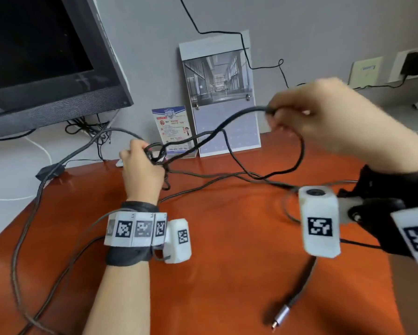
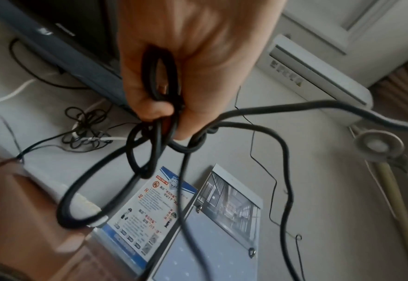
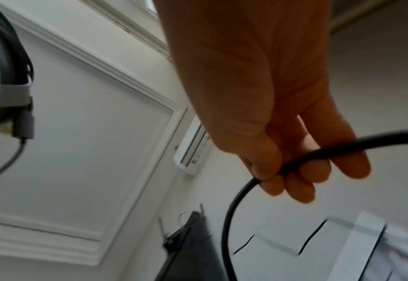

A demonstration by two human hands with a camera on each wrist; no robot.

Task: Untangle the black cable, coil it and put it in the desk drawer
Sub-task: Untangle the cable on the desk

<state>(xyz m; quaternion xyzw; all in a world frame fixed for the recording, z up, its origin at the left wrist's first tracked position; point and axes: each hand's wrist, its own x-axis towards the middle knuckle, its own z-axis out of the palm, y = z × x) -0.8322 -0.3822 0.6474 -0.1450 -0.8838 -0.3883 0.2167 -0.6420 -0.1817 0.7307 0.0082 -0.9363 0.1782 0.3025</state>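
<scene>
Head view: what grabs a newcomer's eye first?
The black cable, strung in mid-air between both hands above the orange desk. The left hand grips its knotted tangle, while the right hand, raised higher, pinches a single strand. Behind, a dark monitor fills the upper left.

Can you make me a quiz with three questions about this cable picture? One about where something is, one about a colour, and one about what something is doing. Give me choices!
1. Where is the knotted bunch of the black cable?
A. in the left hand
B. flat on the desk
C. hanging from the monitor

2. What colour is the desk top?
A. white
B. orange-brown
C. green

3. What is the right hand doing?
A. resting flat on the desk
B. pointing at the calendar
C. pinching a strand of the cable in the air

Answers:
1 A, the left wrist view shows fingers curled round the loops.
2 B, the head view shows it.
3 C, the right wrist view shows thumb and fingers closed on the strand.
</scene>
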